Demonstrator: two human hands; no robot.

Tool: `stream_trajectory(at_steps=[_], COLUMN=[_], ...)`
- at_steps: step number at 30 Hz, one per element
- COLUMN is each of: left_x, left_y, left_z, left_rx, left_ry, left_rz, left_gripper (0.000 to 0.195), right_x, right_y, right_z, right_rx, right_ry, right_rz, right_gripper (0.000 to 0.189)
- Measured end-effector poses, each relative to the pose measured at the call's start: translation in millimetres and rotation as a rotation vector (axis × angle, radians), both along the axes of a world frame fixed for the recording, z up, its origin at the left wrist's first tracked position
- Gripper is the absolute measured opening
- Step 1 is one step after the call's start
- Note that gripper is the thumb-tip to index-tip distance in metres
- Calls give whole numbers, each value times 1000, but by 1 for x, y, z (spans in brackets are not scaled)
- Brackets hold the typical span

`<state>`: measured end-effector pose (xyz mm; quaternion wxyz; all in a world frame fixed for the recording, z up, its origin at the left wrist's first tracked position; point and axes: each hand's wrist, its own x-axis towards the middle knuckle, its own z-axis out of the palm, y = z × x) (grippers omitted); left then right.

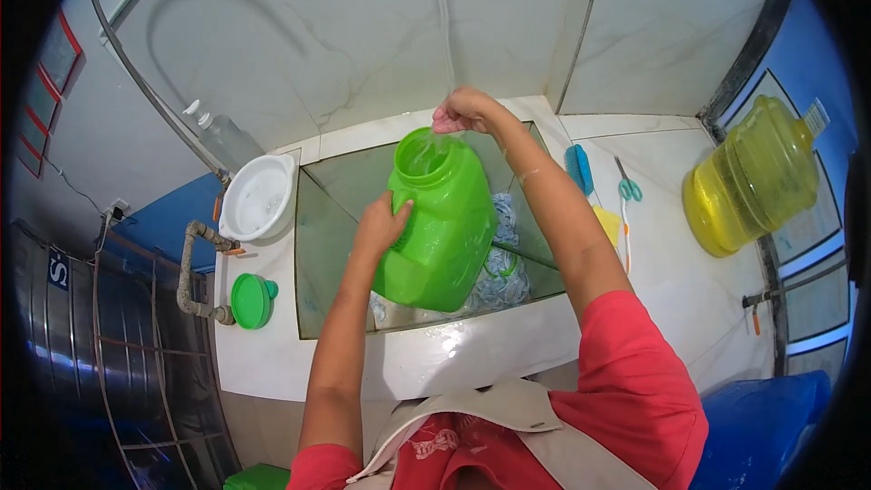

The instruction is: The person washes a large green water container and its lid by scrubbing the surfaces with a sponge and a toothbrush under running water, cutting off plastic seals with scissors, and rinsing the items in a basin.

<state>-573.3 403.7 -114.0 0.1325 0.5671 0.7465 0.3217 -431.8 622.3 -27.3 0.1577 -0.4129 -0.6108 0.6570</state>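
Observation:
A large green plastic jug with a wide round mouth is tilted over a tiled sink. My left hand grips the jug's handle near its neck. Above the mouth my right hand is bent with fingers curled, and water runs down from it into the jug; a pale hose or stream of water comes down the wall behind that hand. Whether those fingers hold anything cannot be told. Beneath the jug, a wet mop head of bluish strings lies in the sink, with a dark green rod beside it.
At left on the counter stand a white basin, a pump bottle and a green funnel. A blue scrub brush, scissors, a yellow sponge cloth, a white-handled brush and a yellow water jug are at right.

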Motion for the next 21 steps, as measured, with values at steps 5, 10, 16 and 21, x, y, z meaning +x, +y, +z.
stream_trajectory(at_steps=[5, 10, 16, 21], left_x=[16, 45, 56, 59], left_y=[21, 48, 77, 81], left_z=[1, -14, -14, -13], left_rx=[20, 243, 247, 249], left_ry=[471, 694, 676, 791], left_rz=[-103, 171, 85, 117], left_gripper=[36, 25, 15, 18], right_x=[-1, -4, -6, -1], right_y=[-4, -11, -12, -15], right_z=[7, 7, 9, 18], right_rx=[-154, -42, -189, -226], right_ry=[97, -20, 145, 307], right_rz=[-30, 85, 83, -112], right_gripper=[17, 18, 19, 17])
